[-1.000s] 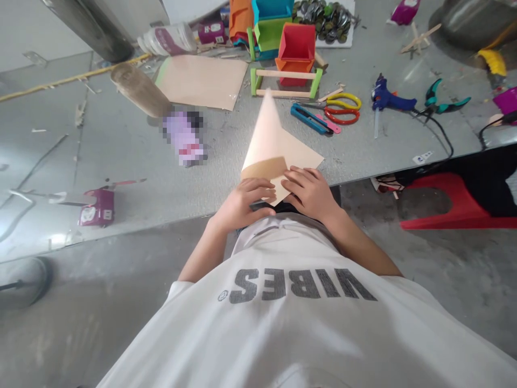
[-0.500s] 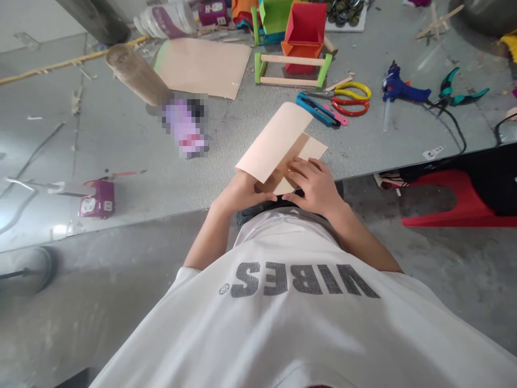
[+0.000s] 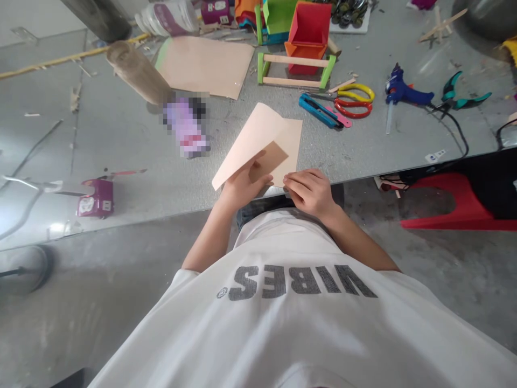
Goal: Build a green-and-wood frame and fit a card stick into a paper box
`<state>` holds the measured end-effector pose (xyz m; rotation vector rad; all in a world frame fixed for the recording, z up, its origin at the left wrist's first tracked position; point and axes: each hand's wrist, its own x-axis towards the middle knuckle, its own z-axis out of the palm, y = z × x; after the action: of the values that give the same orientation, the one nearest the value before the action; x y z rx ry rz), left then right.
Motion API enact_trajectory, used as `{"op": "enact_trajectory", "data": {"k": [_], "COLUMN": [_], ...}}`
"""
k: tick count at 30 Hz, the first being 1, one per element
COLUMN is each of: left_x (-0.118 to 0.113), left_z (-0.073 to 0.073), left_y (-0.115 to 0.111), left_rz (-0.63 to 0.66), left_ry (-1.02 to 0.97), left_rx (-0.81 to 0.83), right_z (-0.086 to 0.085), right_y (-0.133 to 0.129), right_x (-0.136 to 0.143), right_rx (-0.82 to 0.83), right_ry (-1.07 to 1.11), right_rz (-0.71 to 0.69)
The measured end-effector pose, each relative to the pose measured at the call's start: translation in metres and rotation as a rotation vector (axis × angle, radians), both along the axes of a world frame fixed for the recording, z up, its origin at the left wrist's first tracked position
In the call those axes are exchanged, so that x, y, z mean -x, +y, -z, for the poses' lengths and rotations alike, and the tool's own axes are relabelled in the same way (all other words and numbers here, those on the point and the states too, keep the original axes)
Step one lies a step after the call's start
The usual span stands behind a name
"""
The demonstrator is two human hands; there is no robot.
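A pale peach sheet of paper (image 3: 256, 126) is folded over on itself near the table's front edge, its upper flap curling up toward the left. My left hand (image 3: 244, 186) reaches in under the flap and holds the fold, thumb on the near edge. With fingers pressed together, my right hand (image 3: 309, 191) pinches the lower right corner of the sheet. A darker tan patch (image 3: 277, 156) shows between the layers. Part of the left fingers is hidden by the flap.
Behind lie a blue cutter (image 3: 319, 111), scissors (image 3: 355, 108), a blue glue gun (image 3: 407, 92) and teal pliers (image 3: 464, 97). A larger peach sheet (image 3: 205, 64), a brown cylinder (image 3: 139, 73) and a green-ended wooden frame (image 3: 294, 82) stand farther back. A purple box (image 3: 97, 199) sits left.
The folded paper has turned and shifted left, with its right part now lying flatter. My right hand's fingers have drawn back from inside the fold to the near edge.
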<state>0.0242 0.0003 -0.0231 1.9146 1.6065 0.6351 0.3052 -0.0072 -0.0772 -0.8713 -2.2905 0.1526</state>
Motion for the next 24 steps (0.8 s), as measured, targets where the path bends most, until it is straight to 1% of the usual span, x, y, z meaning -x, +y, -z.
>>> {"op": "enact_trajectory", "data": {"k": [2, 6, 8, 11, 14, 16, 18, 20, 22, 24], "left_x": [0.0, -0.003, -0.005, -0.007, -0.008, -0.008, -0.008, -0.008, -0.009, -0.009], "left_z": [0.001, 0.006, 0.007, 0.003, -0.002, -0.004, -0.005, -0.006, -0.007, -0.009], "left_y": [0.002, 0.004, 0.003, 0.001, 0.0, 0.0, 0.0, 0.0, -0.001, -0.001], "left_rz": [0.042, 0.25, 0.291, 0.27, 0.253, 0.251, 0.251, 0.251, 0.248, 0.243], "left_ry": [-0.004, 0.06, 0.102, 0.145, 0.179, 0.19, 0.203, 0.217, 0.224, 0.23], "left_rx": [-0.039, -0.132, -0.156, -0.164, -0.149, -0.136, -0.117, -0.099, -0.082, -0.07], "right_z": [0.005, 0.017, 0.027, 0.047, 0.07, 0.085, 0.098, 0.109, 0.119, 0.128], "right_y": [-0.005, -0.019, -0.026, -0.034, -0.038, -0.038, -0.036, -0.033, -0.029, -0.026], "right_x": [-0.001, -0.007, -0.012, -0.019, -0.025, -0.028, -0.03, -0.03, -0.031, -0.031], "right_rx": [-0.033, -0.211, -0.238, -0.178, -0.113, -0.103, -0.148, -0.239, -0.318, -0.312], "right_ry": [0.011, 0.029, 0.029, 0.031, 0.124, 0.13, 0.055, 0.019, 0.079, 0.151], "right_rz": [0.043, 0.112, 0.165, 0.203, 0.119, 0.108, 0.167, 0.202, 0.161, 0.105]}}
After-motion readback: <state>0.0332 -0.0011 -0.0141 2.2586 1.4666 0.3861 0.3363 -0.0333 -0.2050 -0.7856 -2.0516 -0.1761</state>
